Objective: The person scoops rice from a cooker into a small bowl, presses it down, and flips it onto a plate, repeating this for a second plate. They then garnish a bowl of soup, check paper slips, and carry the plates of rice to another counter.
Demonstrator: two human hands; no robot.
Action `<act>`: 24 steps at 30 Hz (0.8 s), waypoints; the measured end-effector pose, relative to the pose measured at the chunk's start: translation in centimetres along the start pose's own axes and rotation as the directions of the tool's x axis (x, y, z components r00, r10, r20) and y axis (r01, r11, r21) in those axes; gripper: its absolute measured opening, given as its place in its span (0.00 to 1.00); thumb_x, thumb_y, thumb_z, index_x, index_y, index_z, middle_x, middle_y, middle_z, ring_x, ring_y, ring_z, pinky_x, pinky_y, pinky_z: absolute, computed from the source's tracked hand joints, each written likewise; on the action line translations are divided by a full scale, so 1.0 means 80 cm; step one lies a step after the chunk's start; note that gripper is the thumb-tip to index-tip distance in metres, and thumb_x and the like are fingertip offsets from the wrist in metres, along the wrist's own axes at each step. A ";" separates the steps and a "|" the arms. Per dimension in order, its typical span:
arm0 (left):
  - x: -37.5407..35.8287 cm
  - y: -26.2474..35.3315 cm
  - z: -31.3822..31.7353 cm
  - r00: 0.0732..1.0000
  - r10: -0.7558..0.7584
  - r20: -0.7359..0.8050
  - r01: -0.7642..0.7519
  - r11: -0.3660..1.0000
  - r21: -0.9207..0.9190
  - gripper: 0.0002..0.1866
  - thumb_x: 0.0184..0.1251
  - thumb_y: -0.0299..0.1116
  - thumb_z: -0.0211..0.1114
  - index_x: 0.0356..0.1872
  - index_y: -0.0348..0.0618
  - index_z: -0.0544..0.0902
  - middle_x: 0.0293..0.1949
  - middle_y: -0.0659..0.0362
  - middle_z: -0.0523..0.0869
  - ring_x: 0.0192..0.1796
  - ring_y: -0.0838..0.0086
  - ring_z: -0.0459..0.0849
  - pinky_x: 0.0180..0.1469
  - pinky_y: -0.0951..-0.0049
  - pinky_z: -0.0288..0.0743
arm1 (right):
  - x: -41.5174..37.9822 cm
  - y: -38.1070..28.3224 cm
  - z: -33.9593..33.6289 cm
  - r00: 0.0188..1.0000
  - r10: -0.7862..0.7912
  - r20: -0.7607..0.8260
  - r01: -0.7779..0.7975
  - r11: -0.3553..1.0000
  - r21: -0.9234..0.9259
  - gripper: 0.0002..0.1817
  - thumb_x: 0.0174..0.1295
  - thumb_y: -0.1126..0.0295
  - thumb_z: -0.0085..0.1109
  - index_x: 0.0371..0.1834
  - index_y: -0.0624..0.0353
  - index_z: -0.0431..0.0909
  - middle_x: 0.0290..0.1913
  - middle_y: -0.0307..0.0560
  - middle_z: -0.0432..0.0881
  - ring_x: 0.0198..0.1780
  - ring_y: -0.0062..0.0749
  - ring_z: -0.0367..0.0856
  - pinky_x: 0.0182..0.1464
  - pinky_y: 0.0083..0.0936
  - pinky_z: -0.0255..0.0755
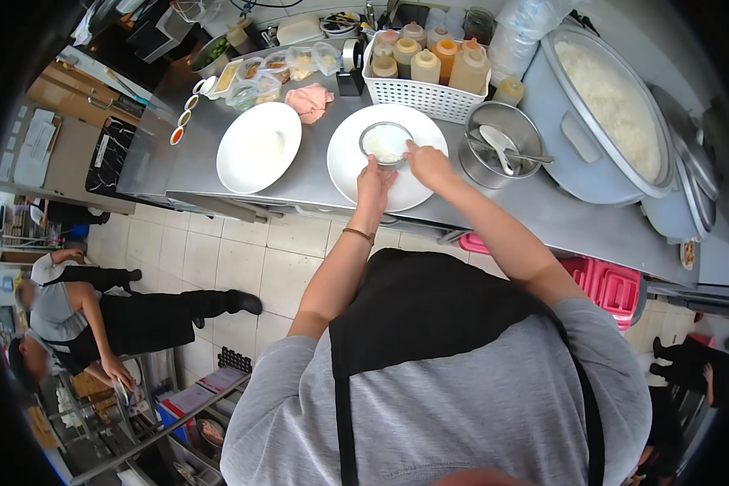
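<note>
A small round metal bowl with white rice in it is over the wide white plate in front of me. My left hand grips the bowl's near side from below, thumb up at the rim. At the bowl's right edge, my right hand has its fingers closed against the rim. To the left, a second white plate carries a mound of white rice. A metal pot holding a white rice paddle and a metal spoon handle stands right of my right hand.
Behind the plates are a white basket of sauce bottles, a pink cloth and bagged ingredients. A large tub of rice fills the right side. Pink bins sit below the counter. Co-workers stand at left.
</note>
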State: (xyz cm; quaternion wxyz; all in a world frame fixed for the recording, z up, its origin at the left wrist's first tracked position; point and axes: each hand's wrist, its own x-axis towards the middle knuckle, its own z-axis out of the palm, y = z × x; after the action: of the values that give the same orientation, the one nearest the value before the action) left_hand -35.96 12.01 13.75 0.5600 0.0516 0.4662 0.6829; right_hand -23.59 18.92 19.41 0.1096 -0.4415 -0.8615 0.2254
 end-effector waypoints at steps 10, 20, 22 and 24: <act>0.009 0.038 -0.007 0.999 -0.004 0.042 -0.002 0.990 0.142 0.11 0.54 0.34 0.62 0.28 0.36 0.74 0.21 0.61 0.72 0.23 0.76 0.72 0.33 0.73 0.74 | -0.024 0.043 -0.194 0.993 0.046 -0.112 -0.071 0.969 -0.237 0.13 0.55 0.62 0.48 0.33 0.60 0.75 0.35 0.52 0.78 0.39 0.45 0.76 0.41 0.36 0.69; -0.028 0.053 0.057 0.631 0.222 0.743 -0.463 -0.661 0.590 0.25 0.29 0.34 0.70 0.35 0.41 0.71 0.35 0.54 0.74 0.42 0.63 0.71 0.41 0.63 0.66 | -0.054 0.130 -0.182 0.958 0.235 -0.166 -0.287 0.816 -0.502 0.10 0.51 0.67 0.53 0.35 0.57 0.78 0.36 0.55 0.77 0.39 0.43 0.77 0.40 0.37 0.70; -0.023 0.027 0.051 0.633 0.145 0.761 -0.414 -0.767 0.490 0.25 0.29 0.36 0.70 0.34 0.42 0.71 0.36 0.55 0.74 0.43 0.64 0.71 0.42 0.64 0.64 | -0.056 0.112 -0.179 0.955 0.130 -0.266 -0.239 0.868 -0.435 0.11 0.50 0.67 0.54 0.35 0.56 0.78 0.38 0.56 0.77 0.41 0.41 0.76 0.41 0.36 0.70; -0.016 0.018 0.051 0.729 0.077 0.680 -0.372 -0.790 0.488 0.25 0.31 0.37 0.70 0.36 0.44 0.72 0.37 0.57 0.74 0.44 0.67 0.70 0.44 0.63 0.62 | -0.046 0.099 -0.174 0.958 -0.079 -0.276 0.013 0.972 -0.234 0.13 0.50 0.65 0.54 0.38 0.54 0.77 0.41 0.55 0.75 0.42 0.44 0.75 0.42 0.35 0.69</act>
State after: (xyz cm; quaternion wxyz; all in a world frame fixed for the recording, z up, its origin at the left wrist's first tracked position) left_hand -34.10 13.44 17.65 -0.0753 0.7310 0.6782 0.0017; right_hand -10.43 24.03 27.80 0.1852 -0.4588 -0.8672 0.0561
